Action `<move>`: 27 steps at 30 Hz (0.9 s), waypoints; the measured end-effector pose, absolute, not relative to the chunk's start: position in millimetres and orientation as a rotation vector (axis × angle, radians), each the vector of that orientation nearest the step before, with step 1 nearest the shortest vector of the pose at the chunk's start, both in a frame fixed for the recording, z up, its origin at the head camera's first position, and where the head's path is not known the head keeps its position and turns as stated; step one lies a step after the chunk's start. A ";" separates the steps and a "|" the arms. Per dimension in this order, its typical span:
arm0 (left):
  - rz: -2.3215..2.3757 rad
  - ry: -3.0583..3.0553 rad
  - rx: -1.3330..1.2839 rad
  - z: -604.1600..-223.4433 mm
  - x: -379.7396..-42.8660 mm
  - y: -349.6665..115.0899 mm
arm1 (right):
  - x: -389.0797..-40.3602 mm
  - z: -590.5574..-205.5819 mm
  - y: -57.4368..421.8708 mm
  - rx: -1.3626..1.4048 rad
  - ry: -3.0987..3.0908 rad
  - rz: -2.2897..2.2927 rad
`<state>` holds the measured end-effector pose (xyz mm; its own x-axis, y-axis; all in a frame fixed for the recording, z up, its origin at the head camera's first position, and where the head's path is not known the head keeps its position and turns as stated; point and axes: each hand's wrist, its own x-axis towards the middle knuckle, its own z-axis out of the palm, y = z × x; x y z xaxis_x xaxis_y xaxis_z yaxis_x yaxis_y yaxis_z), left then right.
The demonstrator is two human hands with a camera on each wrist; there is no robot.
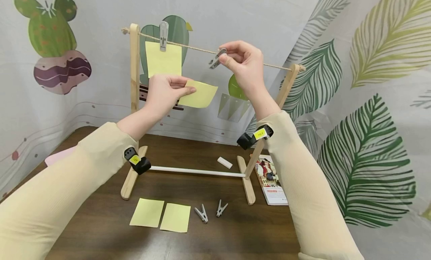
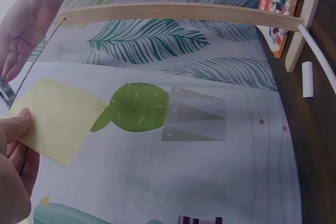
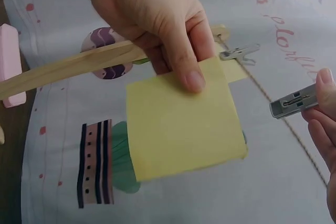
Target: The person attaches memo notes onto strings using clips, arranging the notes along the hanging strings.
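My left hand (image 1: 165,91) pinches a yellow sticky note (image 1: 199,94) by its left edge, thumb in front, just below the rope (image 1: 195,48). In the right wrist view that sticky note (image 3: 184,124) faces the camera almost flat. Up at the rope, my right hand (image 1: 245,61) holds a grey clothespin (image 1: 218,58) between thumb and fingers. To the left, another sticky note (image 1: 163,61) hangs from the rope under a second clothespin (image 1: 163,36). The held note and the held clothespin are apart from each other.
A wooden frame (image 1: 134,69) with a white crossbar (image 1: 198,171) carries the rope. On the brown table (image 1: 101,230) lie two sticky notes (image 1: 147,213), two clothespins (image 1: 202,214), a white block (image 1: 225,162) and a booklet (image 1: 271,181) by the right foot. Something pink (image 1: 58,157) sits at left.
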<state>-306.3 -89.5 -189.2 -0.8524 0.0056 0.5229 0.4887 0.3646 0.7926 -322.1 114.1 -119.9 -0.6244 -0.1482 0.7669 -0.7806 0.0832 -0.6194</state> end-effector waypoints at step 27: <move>-1.560 -2.179 -0.324 -137.6 -319.7 -89.6 | -329.6 -61.6 84.3 0.580 -2.067 1.577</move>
